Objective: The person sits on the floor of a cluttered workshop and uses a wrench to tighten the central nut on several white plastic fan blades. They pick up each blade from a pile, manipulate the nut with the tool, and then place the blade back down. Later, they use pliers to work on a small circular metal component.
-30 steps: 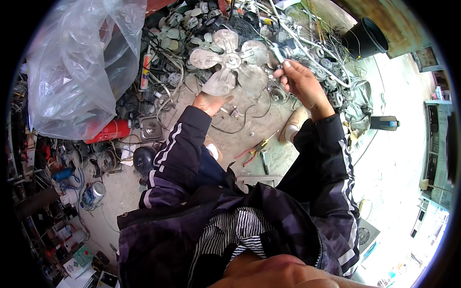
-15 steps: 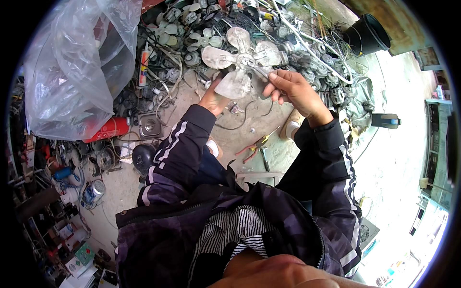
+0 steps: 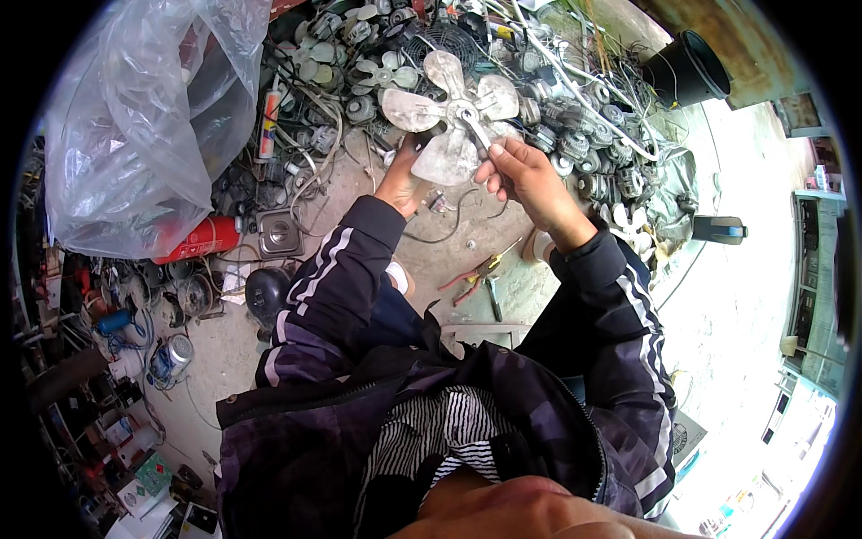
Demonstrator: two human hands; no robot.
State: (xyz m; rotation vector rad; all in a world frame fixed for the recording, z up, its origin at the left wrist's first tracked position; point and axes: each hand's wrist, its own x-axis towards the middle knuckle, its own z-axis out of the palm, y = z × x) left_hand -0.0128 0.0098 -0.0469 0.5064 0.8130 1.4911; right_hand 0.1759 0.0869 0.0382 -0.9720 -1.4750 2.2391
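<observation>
Wrench (image 3: 479,132), right of the fan (image 3: 449,110) a second ago, now reaches its centre, pinched in the right hand (image 3: 530,182). The fan partly covers the left hand (image 3: 403,187), whose grip I cannot tell. Best keep wrench square, fan steady.

Clocking from pliers (image 3: 486,267): got loose tool (image 3: 494,301) at 5, fan blade (image 3: 446,160) at 12, scrap heap (image 3: 575,117) behind; left hand (image 3: 406,185) at blade's 7, right hand (image 3: 525,172) between its 4 and 5, held tool (image 3: 479,134) at hub (image 3: 455,110). Plastic bag (image 3: 148,126) at 10, bucket (image 3: 669,74) between 1 and 2.
</observation>
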